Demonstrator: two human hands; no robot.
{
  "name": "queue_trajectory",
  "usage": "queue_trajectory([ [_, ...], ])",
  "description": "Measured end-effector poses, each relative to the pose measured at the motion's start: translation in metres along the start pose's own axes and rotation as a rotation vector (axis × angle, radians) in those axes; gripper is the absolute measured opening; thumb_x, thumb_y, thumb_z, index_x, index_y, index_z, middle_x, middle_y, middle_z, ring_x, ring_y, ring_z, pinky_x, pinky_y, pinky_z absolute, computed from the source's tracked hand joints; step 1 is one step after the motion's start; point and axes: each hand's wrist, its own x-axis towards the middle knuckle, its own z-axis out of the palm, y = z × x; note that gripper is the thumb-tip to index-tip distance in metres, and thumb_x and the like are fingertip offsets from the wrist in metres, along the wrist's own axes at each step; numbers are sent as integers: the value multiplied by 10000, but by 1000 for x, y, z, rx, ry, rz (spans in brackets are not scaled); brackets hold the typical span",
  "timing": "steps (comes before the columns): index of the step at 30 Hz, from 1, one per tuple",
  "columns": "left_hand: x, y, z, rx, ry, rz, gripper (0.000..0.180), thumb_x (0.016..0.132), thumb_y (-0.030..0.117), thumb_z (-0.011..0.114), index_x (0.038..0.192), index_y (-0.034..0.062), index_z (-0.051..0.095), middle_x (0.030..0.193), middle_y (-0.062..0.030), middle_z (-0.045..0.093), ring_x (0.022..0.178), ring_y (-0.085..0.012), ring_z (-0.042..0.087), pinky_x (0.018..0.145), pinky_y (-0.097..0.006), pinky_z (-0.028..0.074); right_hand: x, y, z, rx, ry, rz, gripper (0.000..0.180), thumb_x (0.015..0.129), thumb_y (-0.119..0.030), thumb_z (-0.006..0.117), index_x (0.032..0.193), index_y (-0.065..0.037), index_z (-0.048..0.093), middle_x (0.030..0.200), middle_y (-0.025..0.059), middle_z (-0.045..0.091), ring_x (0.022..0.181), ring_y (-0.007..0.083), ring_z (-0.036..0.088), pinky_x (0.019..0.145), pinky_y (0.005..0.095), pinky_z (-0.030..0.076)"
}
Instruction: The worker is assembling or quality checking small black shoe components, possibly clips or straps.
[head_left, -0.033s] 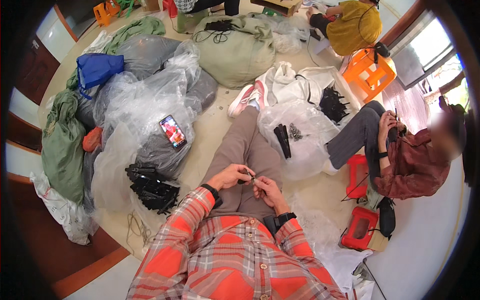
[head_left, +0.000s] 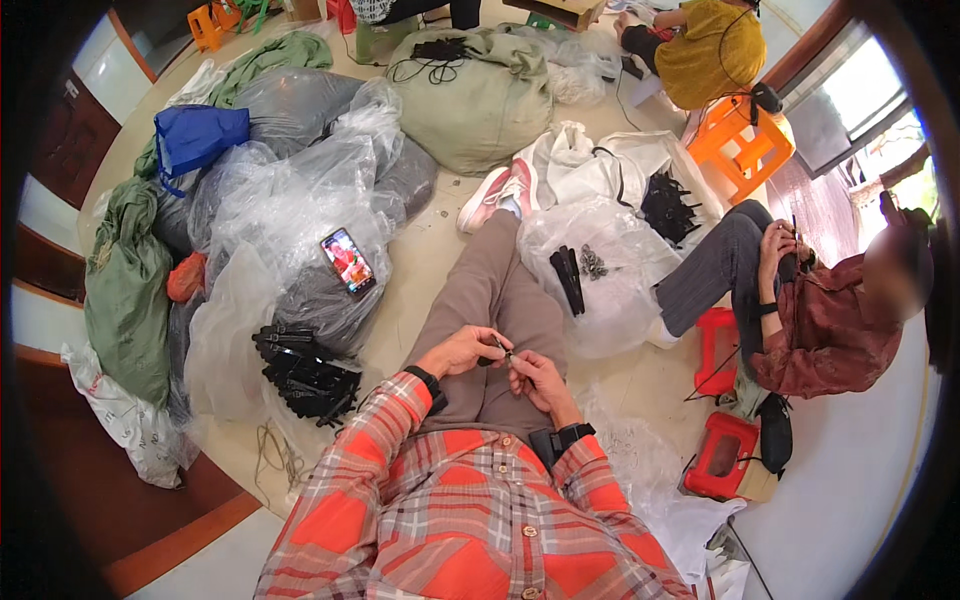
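My left hand (head_left: 460, 350) and my right hand (head_left: 537, 380) meet over my lap, above my brown trouser leg (head_left: 495, 275). Both pinch a small dark part (head_left: 503, 350) between their fingertips. What exactly the part is, I cannot tell. Each wrist wears a black band below an orange plaid sleeve. A heap of black parts (head_left: 305, 375) lies on the floor to my left. More black pieces (head_left: 570, 278) rest on a clear plastic bag (head_left: 610, 300) to my right.
A phone (head_left: 348, 262) with a lit screen lies on grey and clear bags at left. Green sacks (head_left: 125, 290) line the left. A seated person (head_left: 820, 330) works at right beside red stools (head_left: 720, 455). Another person in yellow (head_left: 710, 50) sits by an orange stool (head_left: 738, 145).
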Motion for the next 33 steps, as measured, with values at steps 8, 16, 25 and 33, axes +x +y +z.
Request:
queue_trajectory([
  [8,4,-2,-9,-5,-13,16,211,771,3,622,978,-22,589,830,-82,615,697,-152,566,656,-258,453,8,2,2,16,-9,22,116,861,-161,577,840,-55,535,670,33,574,532,121,545,477,238,439],
  [16,11,6,-6,24,-25,-13,207,771,-2,616,975,-13,588,824,-71,601,739,-157,569,670,-271,457,12,-4,-2,21,-19,-31,116,870,-160,558,835,-51,536,663,35,569,536,128,543,484,241,436],
  [25,-12,2,-3,18,94,-44,226,773,-10,585,998,-33,583,802,-78,597,710,-162,576,650,-264,452,7,14,5,33,-52,50,100,867,-160,564,840,-66,541,661,39,582,540,124,560,483,247,452],
  [33,11,9,-5,3,-21,22,192,784,-5,597,974,-22,578,795,-83,598,690,-158,564,637,-267,449,13,-5,-1,29,-12,-13,99,861,-150,573,836,-60,540,669,38,573,535,121,542,489,239,441],
])
